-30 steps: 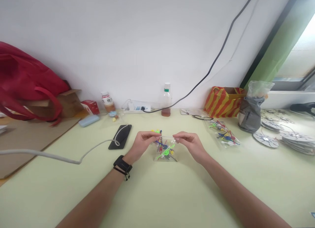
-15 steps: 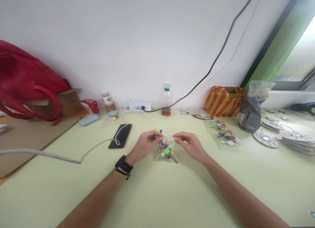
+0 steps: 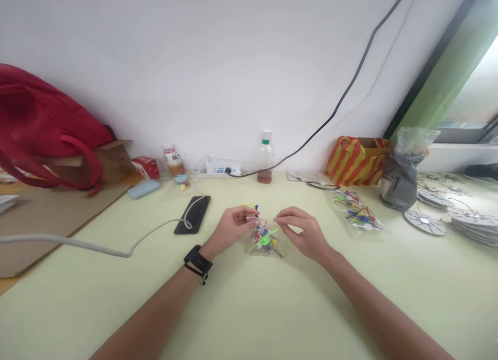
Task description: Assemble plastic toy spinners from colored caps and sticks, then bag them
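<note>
A small clear plastic bag (image 3: pixel 265 240) stands in front of me on the pale green table, holding colourful plastic pieces in green, red, blue, yellow and white. My left hand (image 3: pixel 234 226) pinches its top edge at the left corner between thumb and fingers. At the right end of the same edge, the thumb and index fingertip of my right hand (image 3: pixel 302 230) come together on the bag. Just behind the bag, partly covered by my left fingers, more yellow and blue pieces (image 3: pixel 253 208) show.
Two filled clear bags (image 3: pixel 361 219) lie at right, near grey slotted discs (image 3: pixel 424 222) and a grey bag (image 3: pixel 399 181). At left are a black phone (image 3: pixel 192 215) with a cable and a blue case (image 3: pixel 143 189). A bottle (image 3: pixel 265 160) and power strip (image 3: pixel 221 168) stand along the wall.
My right thumb and fingers have shifted a little, with a wider gap behind the fingertips. The bag's top edge looks slightly lower, and the whole view has moved slightly.
</note>
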A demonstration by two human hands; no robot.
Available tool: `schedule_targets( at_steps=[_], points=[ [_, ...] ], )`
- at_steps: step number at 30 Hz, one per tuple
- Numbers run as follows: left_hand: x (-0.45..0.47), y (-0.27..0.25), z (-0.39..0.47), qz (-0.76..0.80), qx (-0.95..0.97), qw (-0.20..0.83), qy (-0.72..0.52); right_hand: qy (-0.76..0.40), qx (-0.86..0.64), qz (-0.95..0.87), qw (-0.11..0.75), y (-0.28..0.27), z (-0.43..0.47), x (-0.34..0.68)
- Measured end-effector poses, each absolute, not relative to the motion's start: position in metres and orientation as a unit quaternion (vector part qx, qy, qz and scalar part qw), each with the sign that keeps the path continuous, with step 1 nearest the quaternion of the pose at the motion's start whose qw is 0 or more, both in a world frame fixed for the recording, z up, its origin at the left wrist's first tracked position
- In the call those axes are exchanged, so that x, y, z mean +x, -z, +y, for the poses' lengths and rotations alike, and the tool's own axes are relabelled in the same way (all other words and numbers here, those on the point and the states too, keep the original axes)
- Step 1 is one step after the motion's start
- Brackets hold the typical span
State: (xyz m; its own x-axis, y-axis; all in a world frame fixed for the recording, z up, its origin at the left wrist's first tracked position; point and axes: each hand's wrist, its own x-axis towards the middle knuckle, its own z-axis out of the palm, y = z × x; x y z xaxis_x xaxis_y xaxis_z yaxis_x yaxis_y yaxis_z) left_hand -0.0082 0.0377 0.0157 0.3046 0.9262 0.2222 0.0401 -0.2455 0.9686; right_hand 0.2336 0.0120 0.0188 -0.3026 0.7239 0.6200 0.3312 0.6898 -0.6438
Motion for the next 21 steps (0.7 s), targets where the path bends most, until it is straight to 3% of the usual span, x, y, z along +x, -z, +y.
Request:
schedule_targets(
  at_steps=[10,21],
  points=[
    [-0.0113,-0.0146,0.0388,0.374,0.68,0.476,-0.414,-0.427,-0.393,-0.671,0.462,-0.0159,0.018,0.2273],
    [-0.0135,-0.0181,0.0408,0.361,0.651,0.498,-0.445,-0.349,-0.383,-0.713,0.473,-0.0187,0.0168,0.2344]
  ],
)
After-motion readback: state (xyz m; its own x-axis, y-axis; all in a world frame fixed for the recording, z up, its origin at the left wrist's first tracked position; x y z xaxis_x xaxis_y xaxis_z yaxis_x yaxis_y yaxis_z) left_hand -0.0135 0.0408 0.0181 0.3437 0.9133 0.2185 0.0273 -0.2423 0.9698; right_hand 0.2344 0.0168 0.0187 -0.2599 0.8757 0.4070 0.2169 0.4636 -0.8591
